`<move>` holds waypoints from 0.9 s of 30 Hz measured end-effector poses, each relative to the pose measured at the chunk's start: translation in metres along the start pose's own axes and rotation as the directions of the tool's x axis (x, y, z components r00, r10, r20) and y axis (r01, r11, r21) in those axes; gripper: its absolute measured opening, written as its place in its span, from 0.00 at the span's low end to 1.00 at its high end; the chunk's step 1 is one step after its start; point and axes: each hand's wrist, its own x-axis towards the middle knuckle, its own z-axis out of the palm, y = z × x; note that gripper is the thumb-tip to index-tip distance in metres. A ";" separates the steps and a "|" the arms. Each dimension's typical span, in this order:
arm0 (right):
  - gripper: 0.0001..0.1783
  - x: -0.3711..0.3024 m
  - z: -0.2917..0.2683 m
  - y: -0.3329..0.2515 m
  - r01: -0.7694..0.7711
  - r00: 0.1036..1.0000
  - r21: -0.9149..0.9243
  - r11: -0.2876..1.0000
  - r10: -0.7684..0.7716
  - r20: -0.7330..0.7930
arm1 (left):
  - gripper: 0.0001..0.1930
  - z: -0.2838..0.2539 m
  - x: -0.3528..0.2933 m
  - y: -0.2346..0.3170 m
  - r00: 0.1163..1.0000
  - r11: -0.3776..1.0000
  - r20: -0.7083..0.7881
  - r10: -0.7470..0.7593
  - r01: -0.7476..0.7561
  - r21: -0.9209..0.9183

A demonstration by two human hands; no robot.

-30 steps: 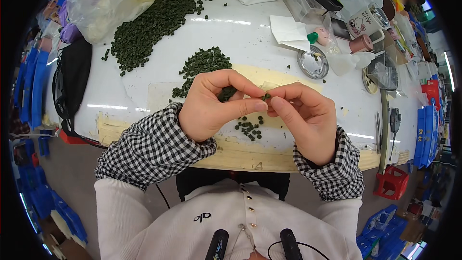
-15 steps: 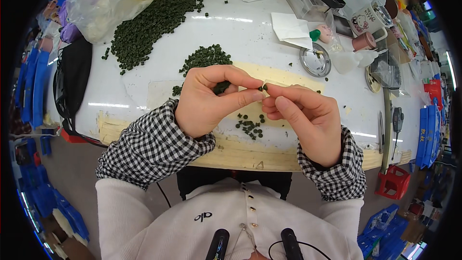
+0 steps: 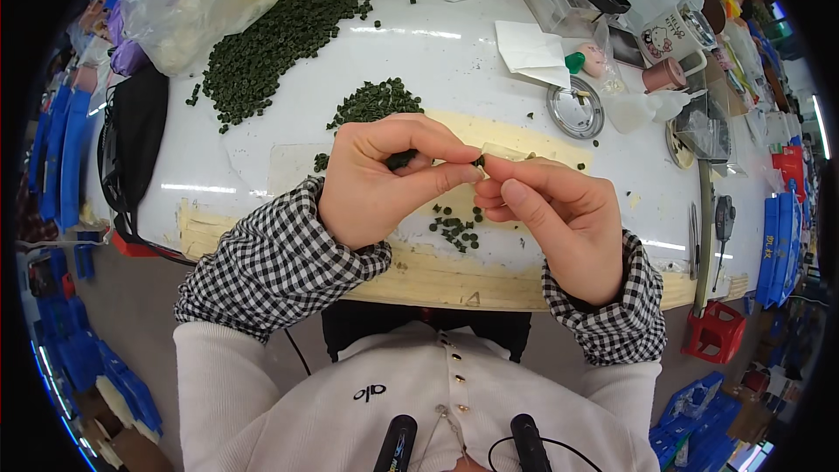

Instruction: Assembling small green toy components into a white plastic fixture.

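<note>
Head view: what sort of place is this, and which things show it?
Probably a workshop: heaped green parts on a white table, a black-handled tool at its right, and blue bins beyond it on both sides.

I get a bright picture, light apparently falling from above: white glare streaks the desk (image 3: 446, 70) near its far edge, left edge and right front corner. The pinched green bit (image 3: 480, 162) shows as a dark speck. Blue crates (image 3: 773, 240) bend at my rim; the corners go black.
</note>
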 end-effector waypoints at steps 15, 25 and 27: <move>0.15 0.002 0.000 0.006 0.304 0.951 -0.341 0.890 -0.307 0.045 | 0.08 -0.002 0.002 0.000 0.992 0.990 0.005 -0.124 0.124 -0.064; 0.15 0.004 0.001 0.008 0.337 0.937 -0.377 0.863 -0.348 0.040 | 0.07 0.000 0.001 0.001 0.991 0.985 -0.018 -0.130 0.127 -0.118; 0.15 0.004 0.000 0.008 0.338 0.936 -0.379 0.861 -0.349 0.043 | 0.06 0.002 0.002 0.005 0.987 0.977 -0.025 -0.158 0.153 -0.149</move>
